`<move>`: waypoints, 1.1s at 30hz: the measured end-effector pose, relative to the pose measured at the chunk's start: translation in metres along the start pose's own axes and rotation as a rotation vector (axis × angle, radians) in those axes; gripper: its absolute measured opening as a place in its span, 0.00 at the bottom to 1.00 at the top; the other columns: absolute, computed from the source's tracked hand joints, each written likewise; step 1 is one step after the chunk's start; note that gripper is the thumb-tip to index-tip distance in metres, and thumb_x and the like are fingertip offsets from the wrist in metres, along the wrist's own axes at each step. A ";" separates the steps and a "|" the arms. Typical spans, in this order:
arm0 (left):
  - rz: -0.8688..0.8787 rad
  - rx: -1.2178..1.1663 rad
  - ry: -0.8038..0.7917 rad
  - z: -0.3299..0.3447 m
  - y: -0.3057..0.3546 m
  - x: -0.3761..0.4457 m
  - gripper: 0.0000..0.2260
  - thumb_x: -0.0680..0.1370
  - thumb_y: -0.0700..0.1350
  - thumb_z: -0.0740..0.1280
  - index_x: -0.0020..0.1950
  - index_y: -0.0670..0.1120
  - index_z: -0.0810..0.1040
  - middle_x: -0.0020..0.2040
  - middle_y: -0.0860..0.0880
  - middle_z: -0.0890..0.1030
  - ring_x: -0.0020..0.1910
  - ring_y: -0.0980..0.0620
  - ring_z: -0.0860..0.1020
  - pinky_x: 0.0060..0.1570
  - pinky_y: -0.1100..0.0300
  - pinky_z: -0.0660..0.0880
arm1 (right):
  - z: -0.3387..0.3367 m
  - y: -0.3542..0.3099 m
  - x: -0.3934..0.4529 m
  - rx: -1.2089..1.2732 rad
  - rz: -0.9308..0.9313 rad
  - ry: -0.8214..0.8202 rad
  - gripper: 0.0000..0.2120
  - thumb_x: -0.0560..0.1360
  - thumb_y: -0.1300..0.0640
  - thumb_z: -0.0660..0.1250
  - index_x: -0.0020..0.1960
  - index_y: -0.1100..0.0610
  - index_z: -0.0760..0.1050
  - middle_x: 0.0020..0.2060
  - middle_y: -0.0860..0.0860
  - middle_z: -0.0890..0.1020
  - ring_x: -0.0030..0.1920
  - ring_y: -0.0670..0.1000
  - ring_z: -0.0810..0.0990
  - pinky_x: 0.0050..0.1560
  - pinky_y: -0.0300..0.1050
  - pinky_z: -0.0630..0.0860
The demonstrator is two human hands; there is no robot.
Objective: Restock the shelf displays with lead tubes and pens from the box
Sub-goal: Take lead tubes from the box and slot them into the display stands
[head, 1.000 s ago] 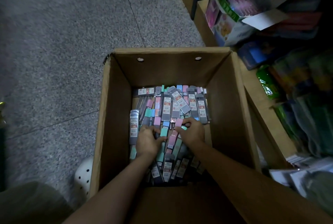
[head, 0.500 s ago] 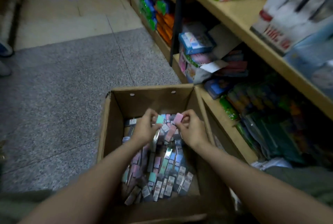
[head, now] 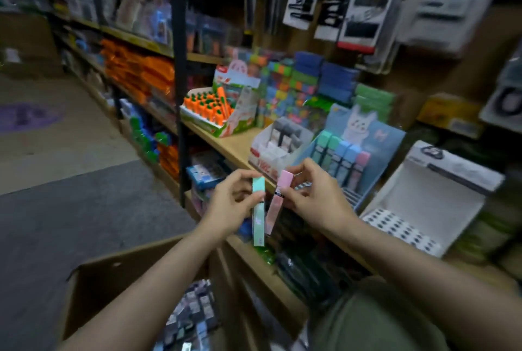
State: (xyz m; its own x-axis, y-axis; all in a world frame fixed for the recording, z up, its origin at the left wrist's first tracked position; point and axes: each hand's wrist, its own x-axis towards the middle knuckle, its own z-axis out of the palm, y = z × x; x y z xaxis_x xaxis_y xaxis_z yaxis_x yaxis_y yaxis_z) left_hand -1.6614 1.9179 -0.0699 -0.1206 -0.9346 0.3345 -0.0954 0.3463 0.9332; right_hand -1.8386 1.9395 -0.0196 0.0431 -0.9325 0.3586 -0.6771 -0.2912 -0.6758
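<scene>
Left hand [head: 231, 204] pinches mint lead tube [head: 258, 211], right hand [head: 313, 195] pinches pink lead tube [head: 275, 204] (light, stiff, slick plastic; probably best held mid-body).

Green lead tube [head: 258, 209], centre of frame: smooth plastic, slight sheen, mint cap. Pink lead tube [head: 275, 204] just beside it: same smooth plastic, pale, semi-gloss. Cardboard box [head: 113, 274], lower left: matt brown corrugated board, rough torn edge at its corner. Shelf board [head: 234, 146], centre: pale wood-look surface, matt. Shelf upright [head: 178, 68]: dark painted metal, dull. Blue display stand [head: 375, 139], centre right: printed card, light gloss. Floor [head: 70, 209], left: grey speckled, matt, stone-like.
</scene>
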 end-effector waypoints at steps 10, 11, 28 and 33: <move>0.014 -0.258 0.060 0.056 0.067 0.032 0.11 0.78 0.40 0.69 0.51 0.57 0.76 0.45 0.49 0.82 0.43 0.52 0.81 0.38 0.55 0.80 | -0.127 -0.031 0.008 -0.242 -0.069 0.200 0.13 0.72 0.56 0.75 0.44 0.48 0.70 0.39 0.45 0.81 0.34 0.42 0.83 0.39 0.51 0.82; 0.010 -0.289 0.074 0.061 0.075 0.039 0.11 0.78 0.40 0.69 0.51 0.57 0.76 0.47 0.49 0.82 0.44 0.53 0.81 0.39 0.56 0.80 | -0.141 -0.034 0.014 -0.273 -0.055 0.225 0.13 0.72 0.56 0.75 0.43 0.48 0.69 0.39 0.45 0.82 0.35 0.44 0.83 0.40 0.52 0.82; -0.295 -0.628 0.456 0.129 0.047 0.057 0.08 0.78 0.41 0.68 0.50 0.54 0.74 0.50 0.54 0.80 0.49 0.58 0.80 0.46 0.65 0.77 | -0.136 0.028 0.049 -0.613 0.085 0.198 0.12 0.72 0.59 0.73 0.49 0.53 0.71 0.43 0.53 0.82 0.43 0.54 0.81 0.44 0.57 0.81; -0.366 -0.652 0.460 0.154 0.043 0.061 0.08 0.77 0.42 0.69 0.48 0.56 0.75 0.48 0.56 0.81 0.46 0.60 0.80 0.40 0.69 0.76 | -0.130 0.036 0.050 -0.744 0.031 0.153 0.10 0.74 0.59 0.70 0.54 0.53 0.76 0.44 0.53 0.84 0.44 0.55 0.83 0.45 0.57 0.82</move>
State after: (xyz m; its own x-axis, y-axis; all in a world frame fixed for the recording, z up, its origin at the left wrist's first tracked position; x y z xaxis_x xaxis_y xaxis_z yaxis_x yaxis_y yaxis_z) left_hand -1.8250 1.8886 -0.0293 0.2307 -0.9665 -0.1122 0.5505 0.0346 0.8341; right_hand -1.9567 1.9105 0.0580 -0.0495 -0.8823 0.4681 -0.9955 0.0060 -0.0941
